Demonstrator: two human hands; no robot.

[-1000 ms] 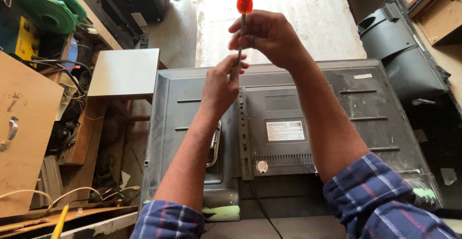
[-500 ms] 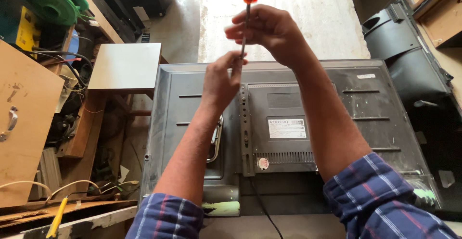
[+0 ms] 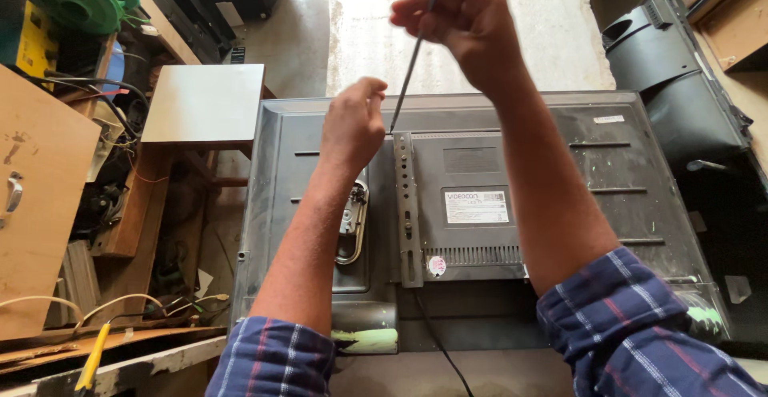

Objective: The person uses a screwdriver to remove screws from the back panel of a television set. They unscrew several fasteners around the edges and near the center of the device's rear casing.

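**Screwdriver tip at risk of slipping on the television back**

The right hand (image 3: 468, 21), at the top centre of the frame, is closing its grip around the upper shaft of the screwdriver (image 3: 412, 61), whose handle is cut off by the frame edge. The left hand (image 3: 354, 121), just below and left, is curling its fingers loosely beside the tip; whether they touch the shaft I cannot tell. The tip is meeting the top of the grey mounting bracket (image 3: 406, 205) on the flat-screen television's back panel (image 3: 608, 173), lying face down at mid frame. The shaft is leaning, so I judge the tip could skid off, gouging the panel or jabbing the left fingers.
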